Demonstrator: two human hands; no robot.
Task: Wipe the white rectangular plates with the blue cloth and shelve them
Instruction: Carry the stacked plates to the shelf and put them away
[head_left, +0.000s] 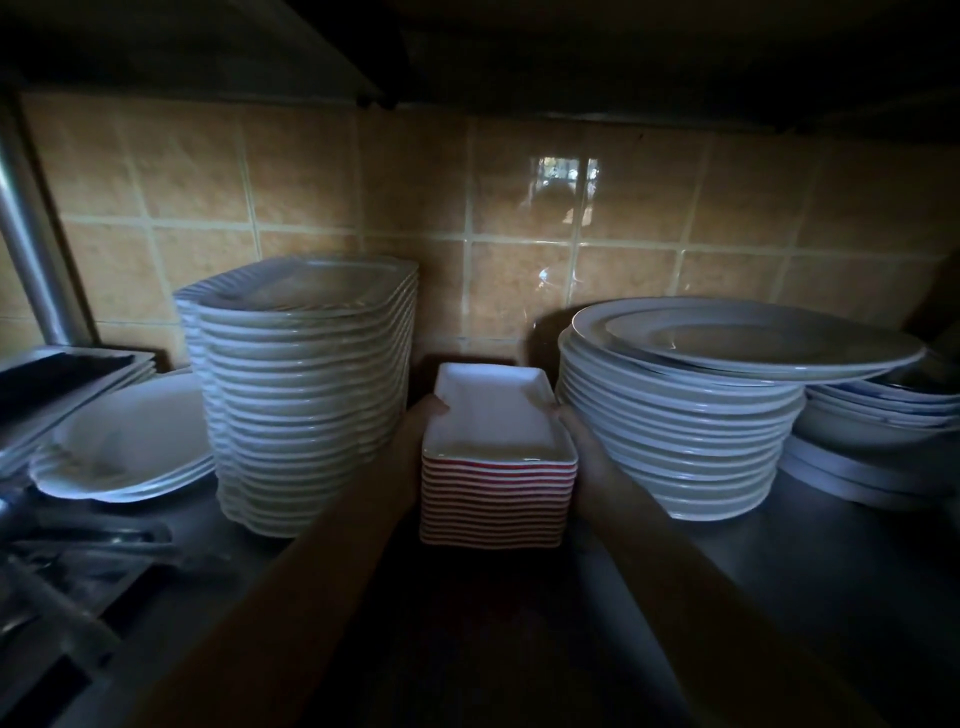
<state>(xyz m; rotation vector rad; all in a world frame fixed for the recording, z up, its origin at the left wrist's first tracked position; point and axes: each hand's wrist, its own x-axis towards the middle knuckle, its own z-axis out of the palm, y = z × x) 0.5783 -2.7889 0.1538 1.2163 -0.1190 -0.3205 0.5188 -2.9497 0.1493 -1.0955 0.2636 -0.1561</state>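
1. Left hand: in deep shadow, fingers hidden beside the stack of rectangular plates; grip indeterminate.
2. Right hand: equally dark, fingers hidden behind the stack's far side.
3. Trays: cut off by the left edge.
4. Bowls: cut off by the right edge.
5. Dark utensils, lower left: kind not discernible.
6. Tile reflection: blurred, unreadable.

No lettering readable anywhere (light is dim) — none.

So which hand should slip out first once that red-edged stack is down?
Probably the right hand: it sits beside the lower round-plate stack, while the left hand is squeezed against the taller rectangular-plate stack. Both grip the red-edged plate stack.
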